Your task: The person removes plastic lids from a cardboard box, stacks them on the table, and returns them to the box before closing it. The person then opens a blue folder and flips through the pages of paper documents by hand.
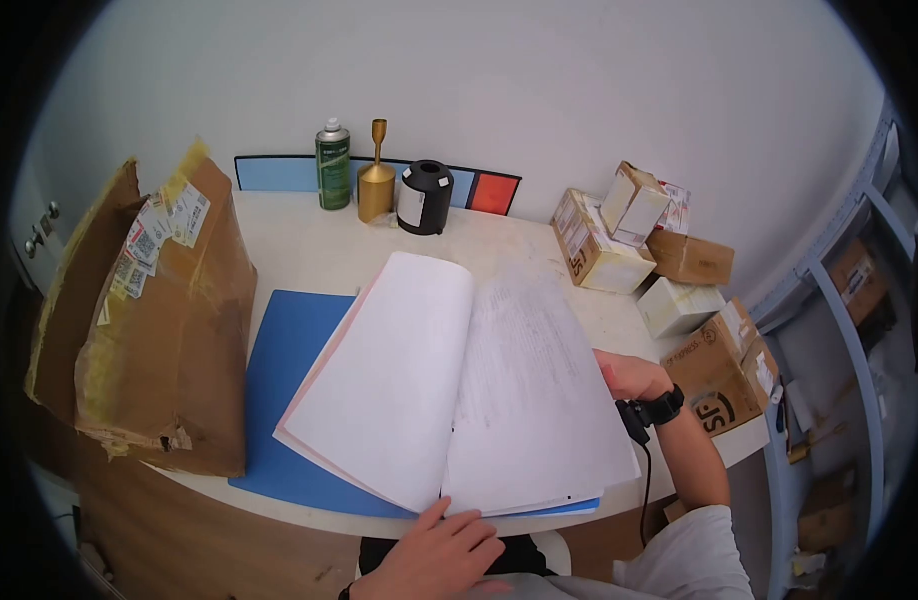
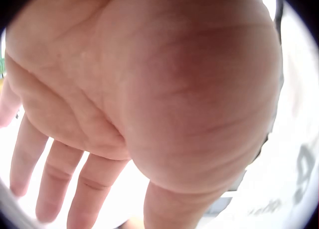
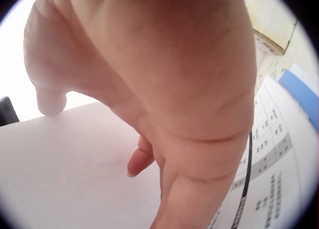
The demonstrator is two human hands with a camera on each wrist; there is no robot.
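Note:
A thick stack of bound paper (image 1: 369, 380) lies spread on a blue folder (image 1: 284, 420). Its left side is blank; faint print shows through the right-hand page (image 1: 549, 400). My right hand (image 1: 631, 375) holds that page at its right edge, with the fingers hidden by the paper in the head view. Up close, the fingers curl beside the white sheet (image 3: 75, 164), and a printed page (image 3: 271, 159) lies beyond the thumb. At the bottom edge near the centre fold, my left hand (image 1: 439, 550) rests with its fingers loosely extended, holding nothing.
On the left stands a large, open, taped carton (image 1: 169, 350). A green spray can (image 1: 333, 170), a gold candle holder (image 1: 376, 185) and a black cylinder (image 1: 425, 198) line the back. Several small boxes (image 1: 609, 245) crowd the right side, beside a blue-framed shelf (image 1: 844, 310).

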